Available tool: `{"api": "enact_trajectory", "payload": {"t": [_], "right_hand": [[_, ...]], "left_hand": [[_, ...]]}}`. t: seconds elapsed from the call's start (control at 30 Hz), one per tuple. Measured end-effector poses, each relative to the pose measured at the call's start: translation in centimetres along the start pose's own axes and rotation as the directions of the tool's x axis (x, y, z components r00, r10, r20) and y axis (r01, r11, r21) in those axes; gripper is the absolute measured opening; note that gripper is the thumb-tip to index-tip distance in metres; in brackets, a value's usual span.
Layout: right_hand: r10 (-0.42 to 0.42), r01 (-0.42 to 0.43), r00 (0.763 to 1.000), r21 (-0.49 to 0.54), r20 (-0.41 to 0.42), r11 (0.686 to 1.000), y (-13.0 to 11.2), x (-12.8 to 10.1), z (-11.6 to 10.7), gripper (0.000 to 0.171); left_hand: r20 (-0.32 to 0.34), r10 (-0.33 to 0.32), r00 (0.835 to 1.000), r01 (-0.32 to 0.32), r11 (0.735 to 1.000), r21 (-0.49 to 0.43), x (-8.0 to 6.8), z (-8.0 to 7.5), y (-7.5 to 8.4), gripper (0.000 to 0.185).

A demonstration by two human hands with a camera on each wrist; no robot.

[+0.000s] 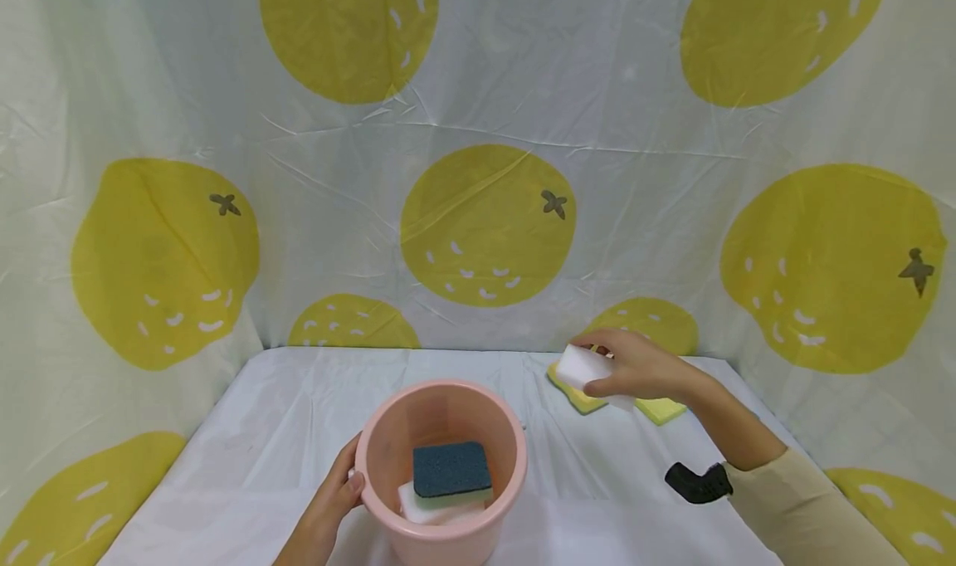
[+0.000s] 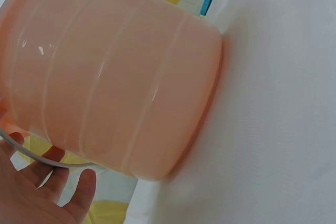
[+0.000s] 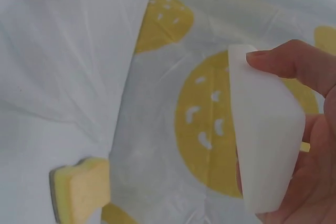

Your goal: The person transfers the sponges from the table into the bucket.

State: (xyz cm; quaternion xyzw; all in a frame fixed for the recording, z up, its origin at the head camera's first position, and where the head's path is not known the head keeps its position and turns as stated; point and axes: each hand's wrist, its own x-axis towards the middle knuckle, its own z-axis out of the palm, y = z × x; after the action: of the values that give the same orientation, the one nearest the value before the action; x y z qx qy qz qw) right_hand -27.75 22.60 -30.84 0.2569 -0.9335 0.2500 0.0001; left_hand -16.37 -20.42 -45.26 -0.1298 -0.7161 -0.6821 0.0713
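Observation:
My left hand grips the left side of a pink bucket, its thumb at the rim. In the left wrist view its fingers lie around the thin pale handle, beside the bucket wall. Inside the bucket, a scouring sponge with a dark pad rests over a white sponge. Over the table's back right, my right hand holds a white sponge block between thumb and fingers; the right wrist view shows the white block tilted on end.
Beneath and beside the right hand lie a yellow sponge with a dark underside and another yellow sponge. A white cloth covers the table. Behind it hangs a lemon-print curtain. A black device sits at the right wrist.

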Motion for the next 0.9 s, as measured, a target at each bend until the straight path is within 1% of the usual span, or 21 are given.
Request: {"api": "enact_trajectory", "payload": {"t": [0.17, 0.37, 0.57, 0.77, 0.9], "right_hand": [[-0.045, 0.044, 0.999, 0.016, 0.012, 0.999, -1.6, 0.6, 0.1, 0.066], [-0.111, 0.112, 0.993, -0.011, 0.031, 0.994, -3.6, 1.4, 0.3, 0.065], [-0.207, 0.209, 0.977, -0.031, 0.058, 0.977, -5.6, 2.3, 0.6, 0.063], [-0.276, 0.280, 0.956, -0.026, 0.099, 0.960, -7.8, 3.5, 1.4, 0.062], [-0.304, 0.311, 0.943, -0.033, 0.135, 0.950, -9.0, 4.2, 2.1, 0.062]], "left_hand": [[-0.003, -0.011, 1.000, 0.011, 1.000, 0.004, 0.0, 0.0, 0.1, 0.058], [0.002, -0.017, 1.000, 0.017, 1.000, 0.010, -0.1, -0.1, 0.4, 0.057], [-0.008, -0.034, 0.999, 0.034, 0.999, 0.006, 0.0, 0.0, 0.3, 0.058], [0.001, -0.017, 1.000, 0.017, 1.000, -0.001, -0.1, -0.1, 0.4, 0.058], [-0.004, -0.045, 0.999, 0.045, 0.999, 0.008, -0.1, -0.2, 0.5, 0.057]]}}
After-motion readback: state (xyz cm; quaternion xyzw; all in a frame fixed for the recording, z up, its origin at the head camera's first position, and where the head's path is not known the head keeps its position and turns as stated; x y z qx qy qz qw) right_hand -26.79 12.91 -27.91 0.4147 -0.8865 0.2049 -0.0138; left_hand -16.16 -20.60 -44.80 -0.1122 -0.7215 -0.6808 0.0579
